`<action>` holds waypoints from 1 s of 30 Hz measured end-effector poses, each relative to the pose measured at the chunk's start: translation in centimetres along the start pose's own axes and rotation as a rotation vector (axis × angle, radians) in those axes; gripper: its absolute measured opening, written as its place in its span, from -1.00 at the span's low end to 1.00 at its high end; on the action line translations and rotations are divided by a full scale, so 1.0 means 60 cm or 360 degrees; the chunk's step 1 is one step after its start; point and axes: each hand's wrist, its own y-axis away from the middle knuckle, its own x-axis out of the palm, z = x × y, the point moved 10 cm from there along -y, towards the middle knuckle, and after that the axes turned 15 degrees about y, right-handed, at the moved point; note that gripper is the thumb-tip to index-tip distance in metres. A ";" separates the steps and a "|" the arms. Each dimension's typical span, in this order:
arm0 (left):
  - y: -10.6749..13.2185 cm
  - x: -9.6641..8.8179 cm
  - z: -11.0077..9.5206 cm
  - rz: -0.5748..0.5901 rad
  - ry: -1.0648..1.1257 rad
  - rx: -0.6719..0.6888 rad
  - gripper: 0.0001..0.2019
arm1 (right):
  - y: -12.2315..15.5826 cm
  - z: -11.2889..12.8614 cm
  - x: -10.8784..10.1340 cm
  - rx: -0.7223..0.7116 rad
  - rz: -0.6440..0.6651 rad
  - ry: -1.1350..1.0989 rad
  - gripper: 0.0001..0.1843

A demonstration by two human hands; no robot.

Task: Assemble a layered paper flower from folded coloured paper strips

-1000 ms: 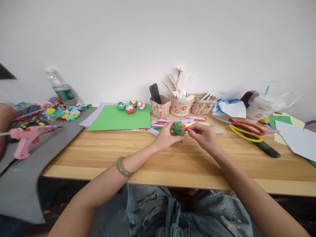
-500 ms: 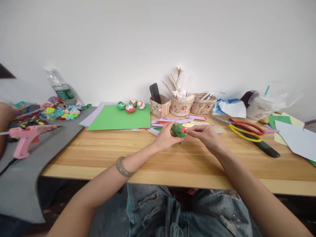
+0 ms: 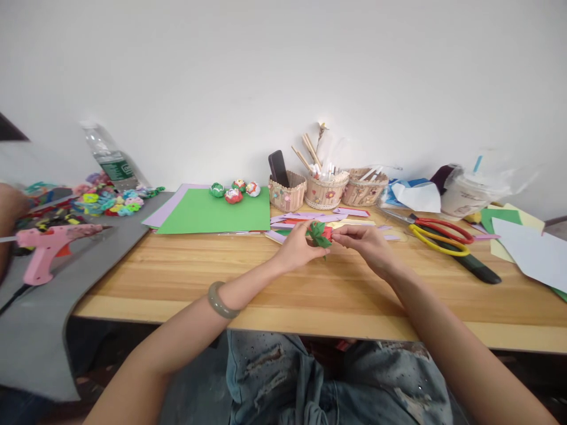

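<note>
Above the wooden table, a folded paper flower (image 3: 319, 234) with green outer leaves and a red inner part is held between both hands. My left hand (image 3: 297, 247), with a bangle on its forearm, is closed round the green side. From the other side, my right hand (image 3: 362, 241) pinches the red part with thumb and fingertips, which partly hide it. Folded paper strips (image 3: 305, 218) in lilac, red and yellow lie just behind the hands. Several finished paper flowers (image 3: 234, 196) in red, green and white sit on a green paper sheet (image 3: 212, 213) to the left.
Decorated baskets (image 3: 326, 190) with sticks, pens and a phone stand against the wall. Scissors (image 3: 443, 236), a drink cup (image 3: 468, 193) and loose paper (image 3: 534, 248) lie right. A pink glue gun (image 3: 44, 248) is on the grey mat at left, near another person's arm (image 3: 9, 206).
The paper flower is turned slightly, and a little more red shows beside the green leaves. Both hands stay in nearly the same place.
</note>
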 end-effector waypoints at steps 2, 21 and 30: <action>-0.001 -0.001 0.000 0.0001 0.0021 0.0004 -0.42 | 0.000 0.003 0.000 -0.0015 -0.0003 -0.0001 -0.70; 0.000 -0.001 0.006 0.0010 0.0064 0.0008 -0.30 | -0.003 0.002 0.004 -0.0068 0.0012 0.0036 -0.70; -0.001 -0.002 0.014 0.0009 0.0119 -0.0011 -0.29 | -0.002 -0.002 0.008 -0.0046 0.0010 0.0057 -0.71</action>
